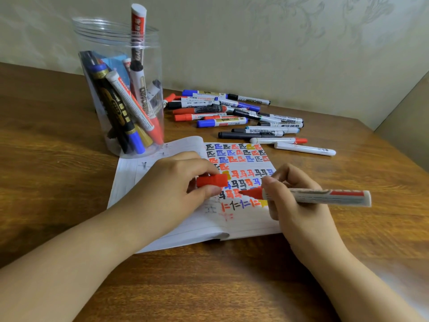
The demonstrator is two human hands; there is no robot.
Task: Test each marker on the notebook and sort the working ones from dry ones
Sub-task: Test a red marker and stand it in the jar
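Right hand levels marker, tip leftward.

Single head-worn wide-angle view, looking forward and down, close over the wooden table, open notebook near centre, clear jar far left, wall across the far side, edges bowed by the lens

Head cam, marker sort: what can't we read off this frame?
- Left part of the notebook page: covered by the left hand, which pinches the red cap.
- Whether the uncapped red marker in the right hand writes: tip hovers, no fresh stroke discernible.
- Which group holds working markers, the clear jar or the marker pile: nothing shows it.
- Pile labels: too small.
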